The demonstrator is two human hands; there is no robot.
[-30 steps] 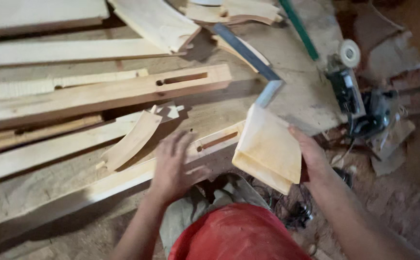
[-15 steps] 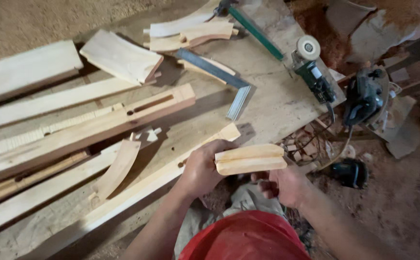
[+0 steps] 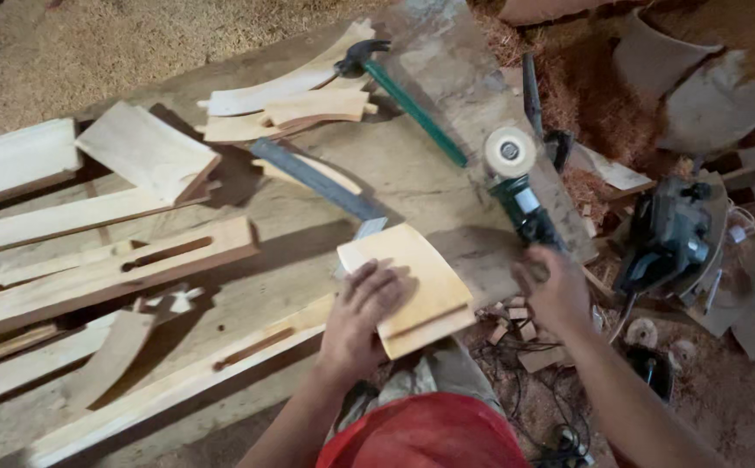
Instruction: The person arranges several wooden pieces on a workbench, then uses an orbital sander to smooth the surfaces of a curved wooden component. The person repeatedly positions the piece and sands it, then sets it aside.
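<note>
Pale wood, freshly cut: a curved wooden panel [image 3: 416, 282] lies at the near edge of the worktop [image 3: 447, 113], and the left hand [image 3: 362, 316] is pressed flat on it, fingers [image 3: 375, 286] spread and released, pinning rather than gripping. Its front edge juts a little past the worktop, just right of those fingertips. Over on the other side, the right hand [image 3: 555, 290] is down at the rear of the angle grinder [image 3: 520, 195]; the fingers curl toward its dark body, but whether they have closed on it I cannot tell. The grinder's white disc sits beyond those fingers, away from the person. Just beyond the left fingertips lies a steel square [image 3: 321, 184], and further off a green-handled hammer [image 3: 403, 95]. A slotted beam [image 3: 104, 277] lies well left of the left hand. The panel looks light and stiff, smooth enough to skate under a flat palm; I'd judge the thick long edges the surest place to hold, thumb under the overhang
</note>
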